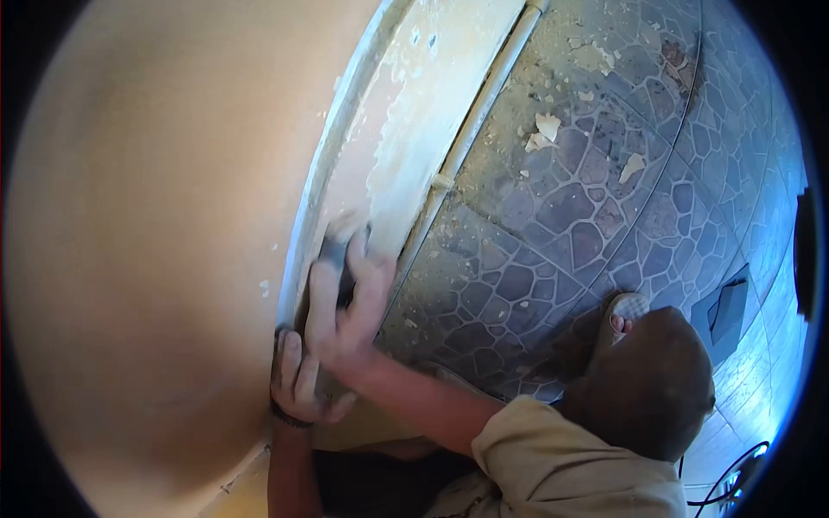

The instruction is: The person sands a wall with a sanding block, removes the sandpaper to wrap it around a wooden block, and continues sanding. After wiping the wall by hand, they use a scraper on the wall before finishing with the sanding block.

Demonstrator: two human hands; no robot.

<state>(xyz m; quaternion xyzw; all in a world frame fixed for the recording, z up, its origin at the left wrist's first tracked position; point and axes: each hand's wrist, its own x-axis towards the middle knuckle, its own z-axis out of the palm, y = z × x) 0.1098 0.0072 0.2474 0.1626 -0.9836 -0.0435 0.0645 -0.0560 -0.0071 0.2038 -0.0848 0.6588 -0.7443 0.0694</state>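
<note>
My right hand [350, 311] is closed around a scraper [333, 251], whose grey end and dark part show between the fingers; motion blurs its tip. It works against a strip of peeling cream and pinkish paint [367, 164] low on the wall. Just below, my left hand [300, 380], with a dark bracelet at the wrist, rests on the raised edge beside the strip. Its fingers lie stretched along the surface, with the thumb apart. What lies under the left palm is hidden.
A pipe [484, 108] runs along the foot of the wall. Paint flakes [547, 127] litter the stone-patterned floor [518, 281]. My brown-clad knee [656, 380] and sandalled foot [626, 311] are at right, near a grey object [725, 311] and a dark cable [734, 475].
</note>
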